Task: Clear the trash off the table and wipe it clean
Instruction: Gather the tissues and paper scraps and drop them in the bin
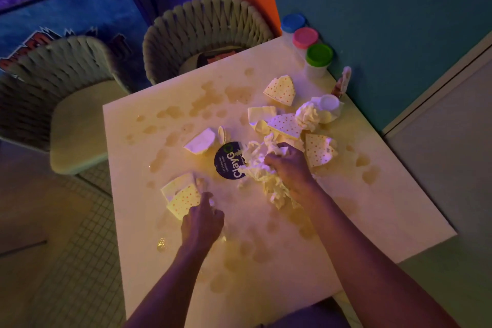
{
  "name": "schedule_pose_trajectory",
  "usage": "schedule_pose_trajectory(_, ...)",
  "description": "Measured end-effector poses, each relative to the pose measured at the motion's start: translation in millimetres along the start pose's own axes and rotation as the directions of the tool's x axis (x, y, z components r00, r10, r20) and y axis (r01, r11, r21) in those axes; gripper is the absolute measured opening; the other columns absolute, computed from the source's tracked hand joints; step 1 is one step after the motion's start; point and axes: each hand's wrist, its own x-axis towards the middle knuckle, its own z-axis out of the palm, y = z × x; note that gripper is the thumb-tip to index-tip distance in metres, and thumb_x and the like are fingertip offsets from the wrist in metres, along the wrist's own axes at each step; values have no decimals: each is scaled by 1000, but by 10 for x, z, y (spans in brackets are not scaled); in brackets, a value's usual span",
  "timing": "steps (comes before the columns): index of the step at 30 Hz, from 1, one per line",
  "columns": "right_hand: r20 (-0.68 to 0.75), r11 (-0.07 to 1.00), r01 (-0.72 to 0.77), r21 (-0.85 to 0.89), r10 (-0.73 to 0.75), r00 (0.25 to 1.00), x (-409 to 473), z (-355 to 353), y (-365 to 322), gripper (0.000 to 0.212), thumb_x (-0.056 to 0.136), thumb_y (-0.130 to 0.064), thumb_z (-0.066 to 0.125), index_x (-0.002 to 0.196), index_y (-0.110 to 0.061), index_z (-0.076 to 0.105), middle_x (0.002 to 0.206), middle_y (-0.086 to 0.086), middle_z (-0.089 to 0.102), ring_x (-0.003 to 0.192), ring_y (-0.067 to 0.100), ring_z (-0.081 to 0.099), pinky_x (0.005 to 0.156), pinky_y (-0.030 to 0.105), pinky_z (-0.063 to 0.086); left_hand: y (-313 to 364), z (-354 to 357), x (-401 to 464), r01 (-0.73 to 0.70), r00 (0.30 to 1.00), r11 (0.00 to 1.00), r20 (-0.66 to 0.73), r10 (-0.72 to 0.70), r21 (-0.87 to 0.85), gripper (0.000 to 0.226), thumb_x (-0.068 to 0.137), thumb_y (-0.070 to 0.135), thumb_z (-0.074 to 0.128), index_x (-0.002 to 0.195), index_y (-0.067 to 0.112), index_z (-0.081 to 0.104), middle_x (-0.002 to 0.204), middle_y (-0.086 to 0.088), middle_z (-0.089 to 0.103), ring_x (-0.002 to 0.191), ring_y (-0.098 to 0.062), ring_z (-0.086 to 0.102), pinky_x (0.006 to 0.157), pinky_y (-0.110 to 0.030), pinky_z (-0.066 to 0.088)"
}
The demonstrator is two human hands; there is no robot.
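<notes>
A white square table (386, 210) is spotted with yellowish spills (207, 101). Crushed polka-dot paper cups lie on it: one at the near left (183, 198), others at the far right (281, 89) and right of centre (318, 149). My right hand (288, 165) is closed on a wad of crumpled white tissue (266, 176) beside a dark round "ClayGo" lid (226, 161). My left hand (202, 221) has its fingers curled on the edge of the near-left cup. More crumpled tissue (308, 116) and a small white container (328, 104) sit at the right.
Three tubs with blue (292, 22), pink (305, 37) and green (319, 54) lids stand at the table's far right corner by a teal wall. Two woven chairs (205, 26) (53, 93) stand along the far and left sides. Tiled floor lies at the left.
</notes>
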Motion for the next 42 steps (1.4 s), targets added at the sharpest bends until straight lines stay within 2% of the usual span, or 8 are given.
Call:
schedule_pose_trajectory(4,7,1000,12,-11,-12,1000,-54,-112,3,16,71,-2,67,74,-17,69,64,-1,63,56,14,51,51,24,41,12,110,39,43,999,996,11,-44,83,54,90,27,55,141,24,36,108,-17,69,93,-40,66,70,-36,47)
schedule_pose_trajectory(9,-8,1000,1,0,-1,1000,-47,-323,-1,22,73,3,66,71,-19,64,64,0,59,49,12,46,45,20,38,57,182,79,126,992,986,8,-128,113,29,94,30,51,119,14,55,116,-18,66,104,-43,63,78,-40,48)
schedule_pose_trajectory(14,-23,1000,-30,5,30,999,4,-503,59,16,69,-3,68,76,-18,69,68,2,63,55,15,50,49,24,40,89,229,101,87,996,993,-26,-85,77,27,89,32,58,104,10,63,110,-19,65,95,-43,64,72,-40,49)
schedule_pose_trajectory(18,-7,999,-47,7,47,999,19,-586,53,18,70,-2,67,86,-9,71,69,5,64,50,12,49,44,19,38,194,194,170,33,995,999,-94,-30,24,28,90,30,62,108,9,63,123,-15,52,92,-44,64,75,-46,52)
schedule_pose_trajectory(25,26,998,-52,38,51,998,19,-690,-12,18,74,4,66,83,-11,70,62,2,60,42,7,45,40,17,35,371,208,393,86,990,996,-112,-83,22,32,87,29,63,112,9,61,142,-13,45,101,-45,62,77,-45,51)
schedule_pose_trajectory(34,7,998,-50,47,50,999,80,-794,-55,23,74,5,66,71,-18,64,56,-6,62,41,6,46,41,17,36,378,325,428,157,984,987,-86,-153,43,33,85,28,65,109,5,60,138,-20,47,110,-43,57,77,-46,49)
schedule_pose_trajectory(38,-30,996,-78,-46,77,997,138,-852,-10,17,71,-4,70,81,-17,68,62,-6,64,48,8,51,47,22,41,359,290,408,168,980,985,-111,-164,29,34,85,29,66,114,13,60,120,-16,61,100,-42,62,74,-43,48)
schedule_pose_trajectory(42,-28,991,-113,-78,111,993,165,-907,14,28,66,-12,73,92,-19,70,72,-4,68,56,12,56,54,27,45,357,295,400,188,974,982,-130,-188,-9,37,86,29,67,119,16,57,119,-17,65,100,-42,63,75,-43,48)
